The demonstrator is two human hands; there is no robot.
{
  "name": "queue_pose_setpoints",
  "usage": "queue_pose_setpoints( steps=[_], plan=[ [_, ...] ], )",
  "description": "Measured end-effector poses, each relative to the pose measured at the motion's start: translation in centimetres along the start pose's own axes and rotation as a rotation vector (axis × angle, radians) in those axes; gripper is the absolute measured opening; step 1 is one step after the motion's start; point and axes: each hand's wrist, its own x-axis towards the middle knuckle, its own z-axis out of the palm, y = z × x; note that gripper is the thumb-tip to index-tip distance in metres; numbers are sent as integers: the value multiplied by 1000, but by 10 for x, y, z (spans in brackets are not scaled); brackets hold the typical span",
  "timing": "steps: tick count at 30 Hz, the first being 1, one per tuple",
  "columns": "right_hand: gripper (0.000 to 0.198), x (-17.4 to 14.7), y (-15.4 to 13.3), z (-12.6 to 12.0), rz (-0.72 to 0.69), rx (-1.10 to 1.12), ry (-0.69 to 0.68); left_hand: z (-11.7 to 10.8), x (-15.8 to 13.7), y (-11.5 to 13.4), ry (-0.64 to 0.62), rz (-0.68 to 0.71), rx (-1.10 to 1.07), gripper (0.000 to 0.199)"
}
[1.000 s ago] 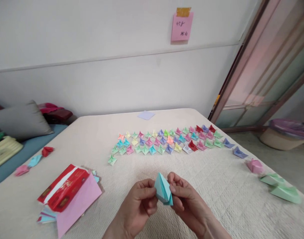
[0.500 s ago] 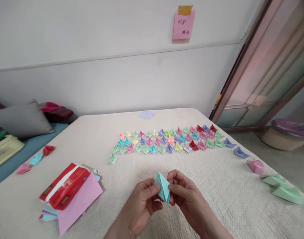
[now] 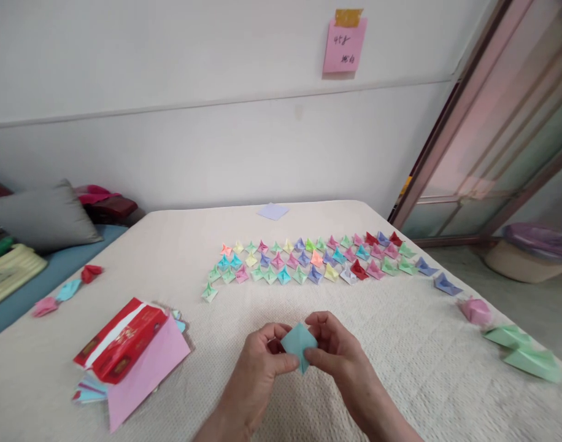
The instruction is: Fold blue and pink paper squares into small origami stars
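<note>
Between my two hands is a small piece of folded light-blue paper (image 3: 300, 341), diamond-shaped, with a crease down its middle and a point at the bottom. My left hand (image 3: 261, 362) pinches its left side, thumb in front near the lower edge and fingers behind. On the right side, my right hand (image 3: 338, 353) grips it the same way, the thumb pressing close to the left thumb. The fingers behind the paper are partly hidden. Beyond the hands, rows of small folded paper boats (image 3: 283, 275) in many colours stand on the bed.
To the left, a red packet (image 3: 124, 337) lies on a pink sheet (image 3: 152, 374) and other papers. Several folded pieces (image 3: 69, 290) sit at the left edge; larger green ones (image 3: 532, 362) lie far right. A lilac square (image 3: 273, 212) rests near the wall.
The light-blue paper has turned from a narrow, angled shape to a flatter, wider diamond facing me. Both thumbs have moved lower and closer together on it.
</note>
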Motion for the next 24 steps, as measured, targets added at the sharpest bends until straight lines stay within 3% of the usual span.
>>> queue_pose_setpoints(
  steps=[4,8,12,15,20,24],
  plan=[
    [26,2,2,-5,-10,-51,-8,1,0,2,-1,21,48,21],
    [11,3,3,-8,-11,-128,-43,5,-1,4,4,3,62,5],
    [9,3,4,-7,-35,-124,-12,9,0,1,74,20,101,7],
    [12,3,3,-5,-78,-107,25,9,2,-3,111,111,165,9],
    [9,-3,0,-6,-27,-148,-11,7,-5,-4,156,309,335,6],
    [17,-12,-2,-10,-168,-260,6,4,-14,-5,175,465,456,3]
  ],
)
